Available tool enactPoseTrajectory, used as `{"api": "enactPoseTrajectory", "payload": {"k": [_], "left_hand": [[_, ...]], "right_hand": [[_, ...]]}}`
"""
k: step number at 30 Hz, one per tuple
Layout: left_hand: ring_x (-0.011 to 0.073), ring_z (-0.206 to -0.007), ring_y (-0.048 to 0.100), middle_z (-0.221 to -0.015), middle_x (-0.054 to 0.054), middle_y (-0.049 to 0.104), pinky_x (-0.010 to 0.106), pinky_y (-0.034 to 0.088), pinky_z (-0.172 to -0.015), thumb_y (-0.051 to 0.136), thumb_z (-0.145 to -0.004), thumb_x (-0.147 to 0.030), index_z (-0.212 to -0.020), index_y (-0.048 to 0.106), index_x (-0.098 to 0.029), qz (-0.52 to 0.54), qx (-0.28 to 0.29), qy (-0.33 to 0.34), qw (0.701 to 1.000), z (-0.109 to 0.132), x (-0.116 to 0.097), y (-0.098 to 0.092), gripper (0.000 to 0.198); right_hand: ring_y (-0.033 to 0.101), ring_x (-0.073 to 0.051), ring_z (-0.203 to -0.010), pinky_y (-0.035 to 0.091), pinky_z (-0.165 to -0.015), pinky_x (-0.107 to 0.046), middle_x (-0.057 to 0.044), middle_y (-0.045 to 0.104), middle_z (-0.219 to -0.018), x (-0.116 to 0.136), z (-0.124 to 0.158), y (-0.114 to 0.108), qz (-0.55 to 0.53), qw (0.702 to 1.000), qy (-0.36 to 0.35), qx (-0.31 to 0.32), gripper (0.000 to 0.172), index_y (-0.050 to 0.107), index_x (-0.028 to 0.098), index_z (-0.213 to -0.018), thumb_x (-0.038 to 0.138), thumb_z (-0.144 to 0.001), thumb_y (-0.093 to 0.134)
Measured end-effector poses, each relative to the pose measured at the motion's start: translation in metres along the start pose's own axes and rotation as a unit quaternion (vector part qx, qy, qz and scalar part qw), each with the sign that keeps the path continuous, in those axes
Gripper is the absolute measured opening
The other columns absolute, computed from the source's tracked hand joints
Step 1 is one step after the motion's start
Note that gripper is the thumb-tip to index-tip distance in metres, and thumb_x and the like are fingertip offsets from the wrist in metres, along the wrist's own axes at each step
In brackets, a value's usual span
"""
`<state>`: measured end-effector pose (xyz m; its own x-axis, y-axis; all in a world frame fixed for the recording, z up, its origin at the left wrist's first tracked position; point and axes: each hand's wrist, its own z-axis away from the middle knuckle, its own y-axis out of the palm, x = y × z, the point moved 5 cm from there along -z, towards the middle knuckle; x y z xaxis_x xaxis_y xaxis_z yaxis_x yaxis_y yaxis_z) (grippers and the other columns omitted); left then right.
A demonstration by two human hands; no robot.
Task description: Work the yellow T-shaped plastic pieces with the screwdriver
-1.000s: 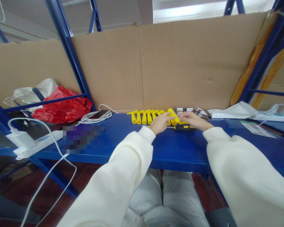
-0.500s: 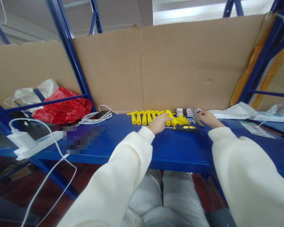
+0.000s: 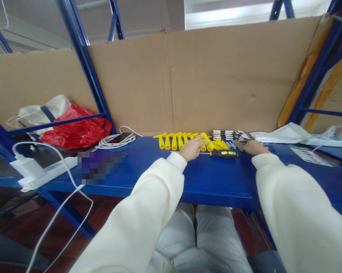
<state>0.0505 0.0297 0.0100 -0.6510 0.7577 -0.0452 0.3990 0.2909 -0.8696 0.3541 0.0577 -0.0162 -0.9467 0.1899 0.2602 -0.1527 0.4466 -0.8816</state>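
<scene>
We see the left hand [image 3: 190, 149] by the right end of a row of yellow handles [image 3: 174, 141] on the blue worktop [image 3: 216, 180]. Its fingers are slightly bent, lying over a tilted yellow handle [image 3: 207, 143]; we can't tell if they grip it. Right hand [image 3: 254, 148] is at the metal blades [image 3: 243, 137], fingers against the near side of the pile (partly hidden, so we can't tell how far open they are or if they have hold of one). Small yellow pieces [image 3: 221, 144] lie between the hands, with a screwdriver [image 3: 224, 154] just in front, black-and-yellow grip to the right. Behind, near the cardboard [image 3: 216, 83]: striped stack [image 3: 222, 135]. Coiled white cable [image 3: 115, 141] well off left.
</scene>
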Motion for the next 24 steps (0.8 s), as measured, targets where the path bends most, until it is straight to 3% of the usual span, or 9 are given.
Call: {"api": "enactPoseTrajectory", "payload": {"k": [1,3,8,14,19,24], "left_hand": [[0.0249,-0.129,0.066,-0.148,0.011,0.061,0.040,0.053,-0.111,0.050,-0.094,-0.003,-0.137,0.071,-0.028,0.001,0.000,0.001,1.000,0.000,0.000,0.000,0.054],[0.0243,-0.118,0.070,-0.144,0.012,0.061,0.039,0.057,-0.105,0.048,-0.096,-0.006,-0.138,0.070,-0.028,-0.001,0.004,0.003,1.000,0.002,-0.001,-0.001,0.052],[0.0229,-0.109,0.072,-0.137,0.011,0.061,0.037,0.058,-0.100,0.047,-0.097,-0.007,-0.134,0.073,-0.028,-0.004,0.025,0.009,1.000,0.003,-0.007,-0.001,0.050],[0.0241,-0.113,0.072,-0.136,0.010,0.064,0.041,0.056,-0.105,0.049,-0.096,-0.007,-0.136,0.072,-0.027,0.025,0.019,0.035,0.999,0.001,-0.010,0.005,0.050],[0.0232,-0.130,0.065,-0.143,0.009,0.066,0.043,0.050,-0.115,0.052,-0.094,-0.007,-0.137,0.069,-0.026,0.047,-0.009,0.061,0.997,-0.003,-0.006,0.010,0.050],[0.0213,-0.135,0.062,-0.143,0.009,0.068,0.041,0.045,-0.120,0.052,-0.092,-0.004,-0.133,0.070,-0.021,0.056,-0.008,0.070,0.996,-0.004,-0.007,0.011,0.048]], "right_hand": [[0.063,-0.047,-0.117,0.048,-0.095,-0.063,-0.028,0.070,-0.119,0.000,0.004,-0.003,0.015,0.999,0.051,0.006,0.053,0.077,0.015,-0.116,0.054,-0.084,0.061],[0.059,-0.048,-0.123,0.046,-0.099,-0.065,-0.029,0.065,-0.128,0.013,0.010,-0.011,0.030,0.998,0.051,-0.017,0.055,0.073,0.012,-0.122,0.050,-0.087,0.055],[0.057,-0.039,-0.123,0.047,-0.101,-0.056,-0.025,0.066,-0.127,0.066,0.023,-0.024,0.026,0.990,-0.119,-0.069,0.047,0.068,0.012,-0.127,0.033,-0.092,0.044],[0.056,-0.033,-0.130,0.047,-0.102,-0.050,-0.018,0.063,-0.144,0.121,0.047,-0.019,0.003,0.933,-0.348,-0.097,0.052,0.058,0.019,-0.147,0.025,-0.098,0.041],[0.057,-0.030,-0.132,0.048,-0.100,-0.047,-0.014,0.064,-0.146,0.134,0.055,-0.011,0.023,0.902,-0.425,-0.073,0.057,0.060,0.023,-0.148,0.014,-0.094,0.044],[0.060,-0.030,-0.131,0.049,-0.101,-0.046,-0.014,0.068,-0.140,0.133,0.056,-0.014,0.014,0.898,-0.436,-0.058,0.060,0.066,0.022,-0.143,0.007,-0.087,0.051]]}}
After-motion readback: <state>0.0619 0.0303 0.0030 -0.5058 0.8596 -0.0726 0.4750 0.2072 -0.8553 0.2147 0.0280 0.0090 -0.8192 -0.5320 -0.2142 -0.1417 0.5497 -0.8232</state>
